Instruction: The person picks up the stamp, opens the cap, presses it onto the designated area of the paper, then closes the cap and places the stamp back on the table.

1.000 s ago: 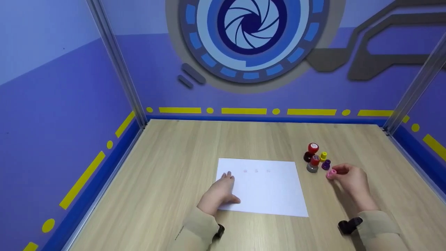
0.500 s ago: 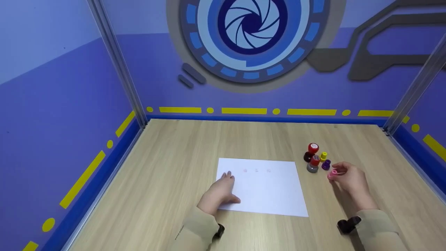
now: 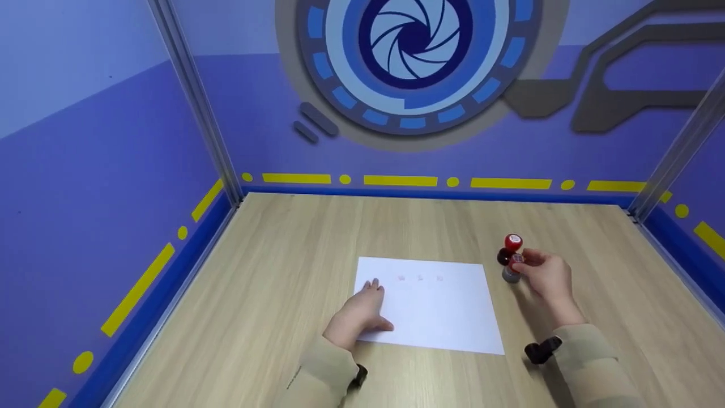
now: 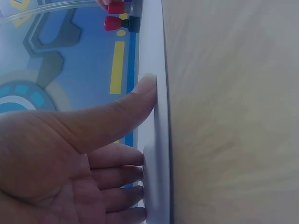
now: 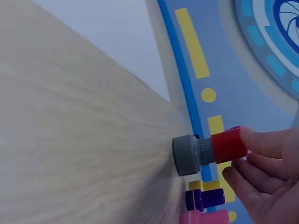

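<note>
My left hand rests with spread fingers on the left part of a white sheet of paper; in the left wrist view its thumb and fingertips touch the sheet. Three faint pinkish prints run in a row near the paper's far edge. My right hand pinches the red top of a small stamp with a grey base, which stands upright on the table. Right behind it is a second stamp, with a round red knob and a dark base.
Small yellow, purple and pink stamps stand beside the grey one, hidden by my right hand in the head view. The wooden table meets blue-purple walls at the back and sides.
My right hand has let go of the pink stamp, which stands on the table, and moved left and away from me to the grey stamp's red top. The left hand stays put.
</note>
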Motion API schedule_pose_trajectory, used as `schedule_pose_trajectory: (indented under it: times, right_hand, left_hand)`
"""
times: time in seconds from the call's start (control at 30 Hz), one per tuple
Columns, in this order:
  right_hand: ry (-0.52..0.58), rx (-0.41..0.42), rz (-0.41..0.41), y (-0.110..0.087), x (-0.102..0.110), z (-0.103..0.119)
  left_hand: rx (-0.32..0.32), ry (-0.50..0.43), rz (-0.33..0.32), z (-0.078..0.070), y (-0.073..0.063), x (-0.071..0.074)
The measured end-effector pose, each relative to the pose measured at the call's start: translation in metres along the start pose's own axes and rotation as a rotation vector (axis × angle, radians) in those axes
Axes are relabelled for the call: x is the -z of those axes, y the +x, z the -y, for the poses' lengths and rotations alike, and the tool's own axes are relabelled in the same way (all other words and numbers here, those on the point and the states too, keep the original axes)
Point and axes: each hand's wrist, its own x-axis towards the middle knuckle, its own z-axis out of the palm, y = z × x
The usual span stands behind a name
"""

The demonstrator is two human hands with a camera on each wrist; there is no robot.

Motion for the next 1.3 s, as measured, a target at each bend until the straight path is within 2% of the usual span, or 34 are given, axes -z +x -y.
schedule_pose_trajectory:
  times: [0.13,0.37,0.6,0.7,0.77,0.83,0.9,1.0,1.07,1.17,1.3]
  right_hand:
    - [-0.105,0.065,0.004,0.008,-0.004,-0.002]
    - [-0.11,0.063,0.023,0.009,-0.003,-0.002]
    - [0.022,0.014,0.002,-0.005,0.005,0.015]
    - [0.095,0.038,-0.004,-0.015,0.004,0.029]
    - [0.161,0.071,0.004,-0.023,0.002,0.038]
    - [0.243,0.118,0.02,-0.031,-0.004,0.046]
    - [0.313,0.166,0.049,-0.04,-0.013,0.053]
    - [0.368,0.228,0.088,-0.053,-0.029,0.06]
    - [0.383,0.258,0.108,-0.062,-0.041,0.062]
    - [0.448,0.293,0.134,-0.072,-0.06,0.064]
    - [0.567,0.261,0.167,-0.082,-0.08,0.065]
  left_hand:
    - [0.001,-0.001,0.001,0.0,-0.001,0.0]
    - [0.016,0.001,0.016,0.0,0.003,0.0]
    - [0.011,0.005,0.011,0.0,0.004,-0.001]
    - [0.004,0.004,-0.001,0.0,0.004,0.0]
    - [-0.01,-0.014,-0.032,-0.001,0.004,0.001]
    - [-0.037,-0.109,-0.092,-0.004,0.005,0.001]
    - [-0.085,-0.266,-0.168,-0.01,0.005,0.001]
    - [-0.188,-0.594,-0.251,-0.023,0.006,-0.002]
    - [-0.243,-0.794,-0.259,-0.032,0.007,-0.006]
    - [-0.282,-1.042,-0.234,-0.043,0.007,-0.012]
    - [-0.285,-1.207,-0.209,-0.047,0.006,-0.018]
